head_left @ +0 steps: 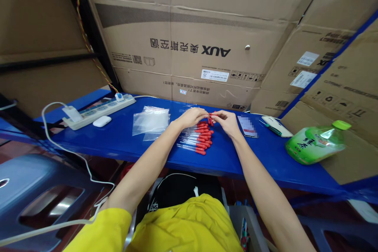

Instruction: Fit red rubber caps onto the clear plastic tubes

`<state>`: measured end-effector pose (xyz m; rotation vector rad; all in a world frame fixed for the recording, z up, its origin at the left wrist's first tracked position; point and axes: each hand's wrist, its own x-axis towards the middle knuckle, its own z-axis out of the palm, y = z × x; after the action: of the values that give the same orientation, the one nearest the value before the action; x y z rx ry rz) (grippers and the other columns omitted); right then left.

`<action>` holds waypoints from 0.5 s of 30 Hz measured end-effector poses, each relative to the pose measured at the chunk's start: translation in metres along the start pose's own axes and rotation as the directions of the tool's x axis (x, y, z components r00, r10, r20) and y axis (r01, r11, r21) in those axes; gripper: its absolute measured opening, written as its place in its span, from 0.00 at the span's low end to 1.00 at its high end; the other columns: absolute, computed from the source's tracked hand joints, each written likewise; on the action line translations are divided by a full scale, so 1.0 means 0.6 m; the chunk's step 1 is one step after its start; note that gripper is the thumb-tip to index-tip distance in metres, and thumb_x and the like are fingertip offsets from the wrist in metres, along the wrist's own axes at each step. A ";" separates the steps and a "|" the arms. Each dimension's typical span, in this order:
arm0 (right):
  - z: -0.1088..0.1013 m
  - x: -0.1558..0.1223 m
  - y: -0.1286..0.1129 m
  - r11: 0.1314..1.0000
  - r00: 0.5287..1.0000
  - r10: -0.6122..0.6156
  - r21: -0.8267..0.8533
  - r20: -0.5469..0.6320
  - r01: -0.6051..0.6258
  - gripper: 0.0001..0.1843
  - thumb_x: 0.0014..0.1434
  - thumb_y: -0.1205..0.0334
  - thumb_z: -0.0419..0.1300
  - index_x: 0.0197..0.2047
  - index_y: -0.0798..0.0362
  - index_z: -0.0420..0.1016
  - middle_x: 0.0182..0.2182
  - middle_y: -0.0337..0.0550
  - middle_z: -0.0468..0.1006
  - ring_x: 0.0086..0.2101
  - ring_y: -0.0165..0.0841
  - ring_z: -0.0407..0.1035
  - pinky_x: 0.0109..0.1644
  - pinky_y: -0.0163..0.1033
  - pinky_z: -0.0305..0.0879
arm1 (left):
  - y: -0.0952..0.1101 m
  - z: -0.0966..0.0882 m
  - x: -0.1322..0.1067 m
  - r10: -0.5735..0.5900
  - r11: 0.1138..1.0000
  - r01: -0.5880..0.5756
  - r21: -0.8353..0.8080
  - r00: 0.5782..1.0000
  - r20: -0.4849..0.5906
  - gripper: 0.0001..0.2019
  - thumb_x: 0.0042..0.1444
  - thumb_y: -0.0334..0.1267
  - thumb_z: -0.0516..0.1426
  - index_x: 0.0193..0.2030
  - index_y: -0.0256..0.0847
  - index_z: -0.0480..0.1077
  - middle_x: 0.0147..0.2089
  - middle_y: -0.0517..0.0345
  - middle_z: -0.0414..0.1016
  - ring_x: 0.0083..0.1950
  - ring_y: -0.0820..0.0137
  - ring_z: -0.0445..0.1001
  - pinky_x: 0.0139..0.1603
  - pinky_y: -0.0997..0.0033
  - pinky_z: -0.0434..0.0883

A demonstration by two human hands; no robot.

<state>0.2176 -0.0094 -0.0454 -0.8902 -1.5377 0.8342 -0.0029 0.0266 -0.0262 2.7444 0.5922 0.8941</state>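
Note:
A row of clear droppers with red rubber bulbs (198,140) lies on the blue shelf (124,141) in front of me. My left hand (191,117) and my right hand (226,121) meet just above the far end of the row. Both pinch red-bulbed droppers (210,120) between their fingertips. A stack of small clear plastic bags (150,122) lies left of my left hand.
A white power strip (99,110) with a plugged cable and a small white case (102,121) sit at the left. A phone (247,126), a white device (276,125) and a green bottle lying on its side (315,143) are at the right. Cardboard boxes (189,43) wall the back.

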 end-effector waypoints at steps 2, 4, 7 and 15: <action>0.001 -0.001 -0.002 1.000 1.000 -0.004 0.000 -0.007 0.004 0.19 0.49 0.46 0.74 0.36 0.52 0.83 0.27 0.43 0.82 0.26 0.35 0.75 0.36 0.43 0.74 | 0.000 0.001 0.000 0.009 1.000 -0.009 -0.013 1.000 -0.008 0.20 0.73 0.43 0.48 0.49 0.36 0.79 0.48 0.45 0.81 0.48 0.64 0.78 0.51 0.68 0.69; 0.003 -0.002 -0.004 1.000 1.000 -0.004 -0.009 -0.012 0.004 0.19 0.49 0.46 0.74 0.36 0.52 0.83 0.27 0.43 0.83 0.26 0.36 0.75 0.36 0.43 0.75 | -0.001 0.002 0.001 0.015 1.000 -0.015 -0.026 1.000 -0.018 0.20 0.74 0.43 0.47 0.49 0.36 0.78 0.48 0.44 0.81 0.47 0.65 0.78 0.51 0.68 0.69; 0.002 -0.001 -0.003 1.000 1.000 0.001 -0.029 -0.002 -0.001 0.20 0.49 0.44 0.74 0.36 0.52 0.83 0.27 0.44 0.83 0.27 0.37 0.76 0.37 0.44 0.75 | -0.003 0.004 0.001 0.013 0.999 -0.014 -0.030 1.000 -0.020 0.21 0.74 0.44 0.47 0.50 0.36 0.79 0.47 0.44 0.81 0.46 0.65 0.78 0.50 0.68 0.69; -0.002 0.003 0.002 0.994 1.000 -0.008 -0.113 0.027 0.011 0.20 0.51 0.45 0.72 0.39 0.52 0.82 0.33 0.46 0.84 0.33 0.39 0.78 0.41 0.44 0.76 | 0.005 -0.001 -0.003 -0.110 0.984 0.120 0.131 0.991 -0.079 0.20 0.72 0.47 0.49 0.52 0.41 0.80 0.45 0.50 0.79 0.45 0.65 0.77 0.47 0.69 0.68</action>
<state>0.2188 -0.0070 -0.0456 -0.9571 -1.6238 0.7605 -0.0036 0.0227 -0.0259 2.7715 0.8454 0.9611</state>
